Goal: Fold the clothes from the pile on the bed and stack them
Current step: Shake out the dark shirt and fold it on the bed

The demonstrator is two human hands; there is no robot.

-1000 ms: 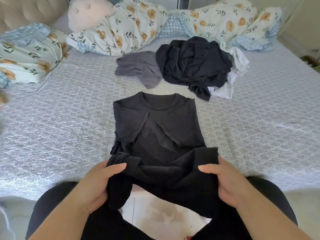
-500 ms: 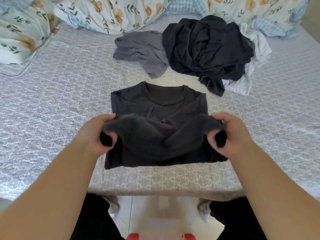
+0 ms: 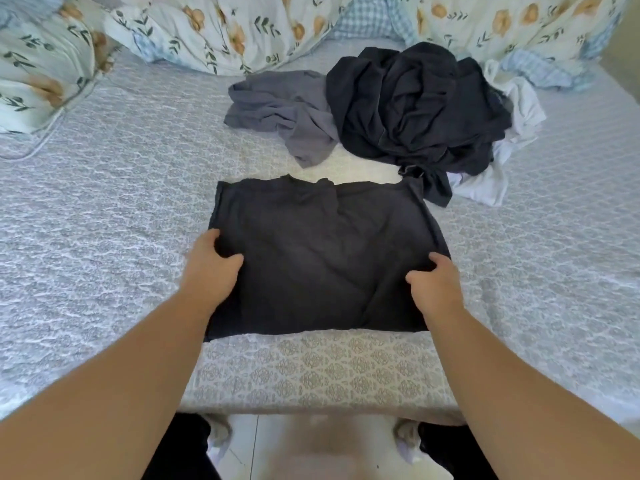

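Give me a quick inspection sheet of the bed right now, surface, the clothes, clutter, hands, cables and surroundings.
Surface: bed with a pale patterned cover, wrinkled.
Job's things: dark shirt folded into a rectangle at the near edge; pile behind it, unfolded: dark, grey and white garments.
Clutter: floral duvet bunched along the far side; floral pillow far left.
Hands: left hand and right hand on the shirt's side edges; grip unclear.
Cables: thin white cord beside the pillow.
Surroundings: light tiled floor below the bed edge.
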